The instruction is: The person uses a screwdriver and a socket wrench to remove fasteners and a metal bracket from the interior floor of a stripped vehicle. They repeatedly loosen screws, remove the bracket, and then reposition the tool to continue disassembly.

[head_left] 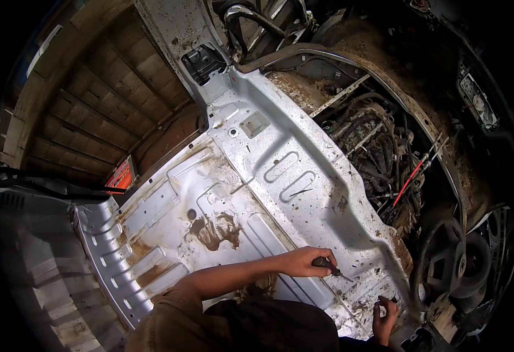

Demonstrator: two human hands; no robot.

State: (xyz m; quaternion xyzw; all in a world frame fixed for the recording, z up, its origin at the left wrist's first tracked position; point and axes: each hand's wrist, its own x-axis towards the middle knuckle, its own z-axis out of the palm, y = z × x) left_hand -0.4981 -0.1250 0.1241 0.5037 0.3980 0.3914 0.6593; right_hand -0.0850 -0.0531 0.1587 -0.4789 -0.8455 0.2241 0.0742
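Observation:
My left hand (308,261) is closed around the dark handle of a screwdriver (325,266). The tool's thin metal shaft points right and slightly down, just over a pale sheet-metal car floor panel (304,158). Farther right, at the panel's near right end, is my right hand (384,317). Its fingers are curled, with a small dark bit at the fingertips that I cannot make out. Dirt and debris speckle the metal around both hands. Pressed ribs and slots run across the panel, and brown mud (216,232) is smeared on its left half.
Beyond the panel's raised right edge is a dirty engine bay (377,146) with hoses and a red-handled rod (407,183). Tyres (471,267) are stacked at the right. A ribbed wooden wall (104,94) stands far left, with an orange-red box (122,176) below it.

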